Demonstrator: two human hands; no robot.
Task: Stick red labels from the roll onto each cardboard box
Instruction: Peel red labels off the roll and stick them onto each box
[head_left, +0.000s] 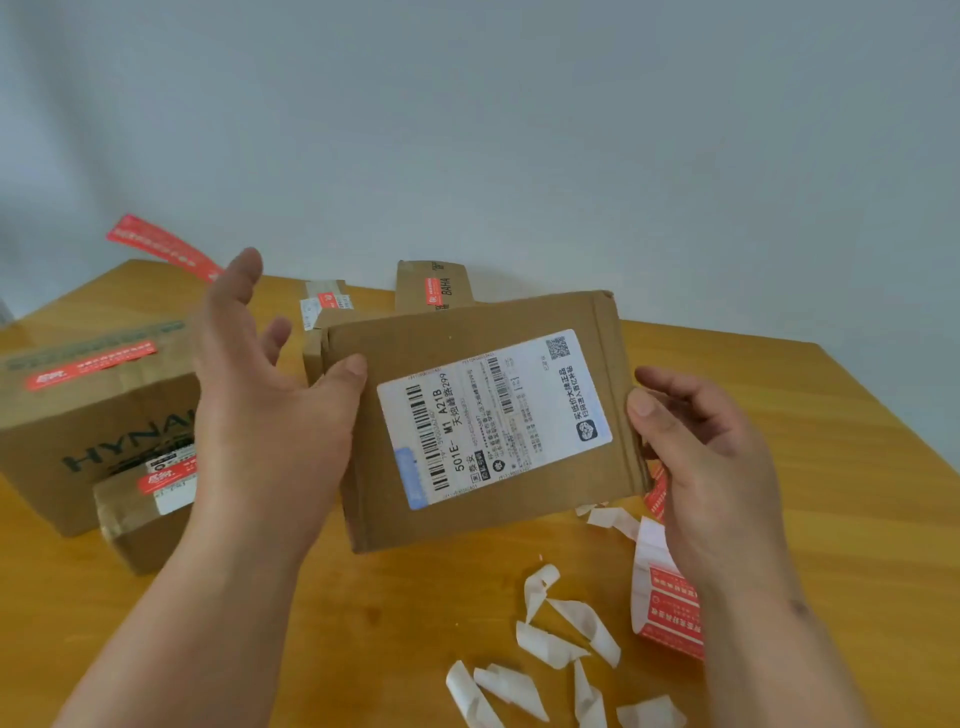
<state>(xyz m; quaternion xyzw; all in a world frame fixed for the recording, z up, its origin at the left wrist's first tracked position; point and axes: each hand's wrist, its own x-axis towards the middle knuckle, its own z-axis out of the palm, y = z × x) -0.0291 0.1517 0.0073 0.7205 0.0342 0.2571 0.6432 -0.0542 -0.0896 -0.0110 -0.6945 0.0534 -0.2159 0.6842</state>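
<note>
I hold a flat cardboard box (467, 519) with a white shipping label (493, 415) above the table. My left hand (270, 415) has its fingers spread and straight, with the thumb against the box's left edge. A long red label (156, 247) sticks out from its fingertips to the upper left. My right hand (711, 467) pinches the box's right edge, thumb on the front. The roll of red labels (667, 608) lies on the table under my right wrist, partly hidden.
A large printed box (62, 431) and a small box (130, 530) stand at the left, each bearing a red label. Two more labelled boxes (327, 306) (434, 286) sit at the back. Several white backing-paper scraps (550, 639) litter the wooden table (363, 623).
</note>
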